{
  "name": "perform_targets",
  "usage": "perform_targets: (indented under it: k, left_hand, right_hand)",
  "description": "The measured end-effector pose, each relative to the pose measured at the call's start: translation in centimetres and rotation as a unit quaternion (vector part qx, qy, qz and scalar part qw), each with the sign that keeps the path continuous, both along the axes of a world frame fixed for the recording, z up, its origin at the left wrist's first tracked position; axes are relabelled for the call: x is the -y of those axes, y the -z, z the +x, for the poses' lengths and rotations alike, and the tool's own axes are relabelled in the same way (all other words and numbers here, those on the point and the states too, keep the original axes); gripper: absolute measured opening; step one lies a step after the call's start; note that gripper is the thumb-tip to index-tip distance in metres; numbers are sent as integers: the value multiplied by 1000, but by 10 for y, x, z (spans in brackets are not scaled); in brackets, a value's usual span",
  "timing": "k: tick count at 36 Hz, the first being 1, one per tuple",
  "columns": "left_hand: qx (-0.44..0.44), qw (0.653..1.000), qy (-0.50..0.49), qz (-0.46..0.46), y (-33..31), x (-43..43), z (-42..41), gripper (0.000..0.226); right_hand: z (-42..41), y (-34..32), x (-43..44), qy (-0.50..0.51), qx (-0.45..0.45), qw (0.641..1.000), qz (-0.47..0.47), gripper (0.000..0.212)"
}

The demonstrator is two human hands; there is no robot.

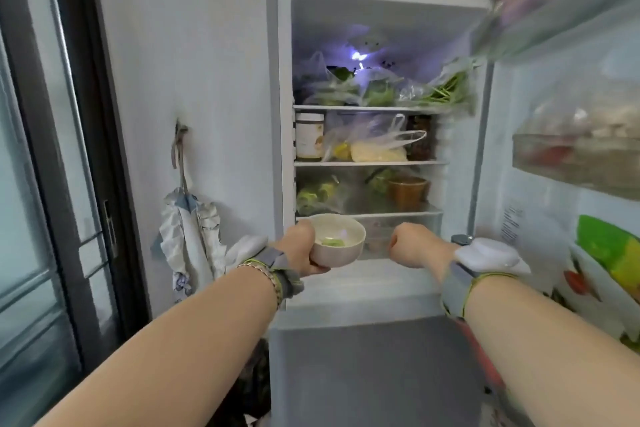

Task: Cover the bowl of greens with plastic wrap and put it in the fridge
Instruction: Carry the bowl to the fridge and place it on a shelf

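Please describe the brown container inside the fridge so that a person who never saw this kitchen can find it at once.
Look into the open fridge and count down to the third shelf, just above the bowl held by the left hand. The brown container stands at the right. Its neighbours are green vegetables in clear bags; it alone is a brownish tub.

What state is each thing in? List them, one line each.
White fridge door: swung open to the right.
Small white ceramic bowl of greens: upright, held in front of the lowest shelf; plastic wrap cannot be confirmed.
Left hand: gripping the bowl's rim and base.
Right hand: closed in a fist, empty, beside the bowl.
Fridge interior light: on.
Brown tub: upright on the third shelf.
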State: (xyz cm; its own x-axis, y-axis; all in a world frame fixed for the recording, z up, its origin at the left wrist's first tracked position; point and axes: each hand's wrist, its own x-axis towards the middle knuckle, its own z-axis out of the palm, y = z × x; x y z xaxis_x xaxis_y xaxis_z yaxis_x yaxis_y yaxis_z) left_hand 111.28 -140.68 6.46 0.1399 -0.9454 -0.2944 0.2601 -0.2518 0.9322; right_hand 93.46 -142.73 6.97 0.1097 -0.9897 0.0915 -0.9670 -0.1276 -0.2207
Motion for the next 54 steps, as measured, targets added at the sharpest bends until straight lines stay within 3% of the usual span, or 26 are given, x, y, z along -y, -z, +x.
perform_targets:
  k: [9, 13, 16, 32, 37, 40, 42, 49, 54]
  left_hand:
    - [13, 999, 18, 46, -16, 122, -2, 40]
    - [146, 986, 65, -44, -15, 163, -16, 43]
    - [198, 975, 74, -70, -13, 207, -32, 43]
    - [210, 976, 62, -13, -3, 343, -83, 41]
    - [208, 977, 46, -20, -1, 344, -78, 37]
    - [206, 976, 55, -48, -5, 329, -71, 18]
    - [225, 970, 59, -67, -8, 319, -68, 26]
    - [309, 925, 219, -31, 3, 244, -46, 21]
    - [349, 901, 258, -16, 32, 183, -28, 23]
  right_hand:
    - [-2, -8, 114, 66, -18, 997, 37, 27]
    - [-15, -14, 152, 75, -23, 997, 18, 26]
    - [-29, -15, 188, 78, -19, 997, 11, 25]
    - [-59, -7, 297, 67, -22, 997, 32, 23]
    - [-56, -3, 295, 64, -26, 997, 38, 24]
    - [-48, -1, 277, 70, -30, 996, 36, 26]
    - [-45, -1, 267, 77, -34, 996, 25, 27]
    - [-22, 10, 203, 67, -45, 996, 36, 26]
    - [-10, 31, 136, 44, -27, 997, 50, 27]
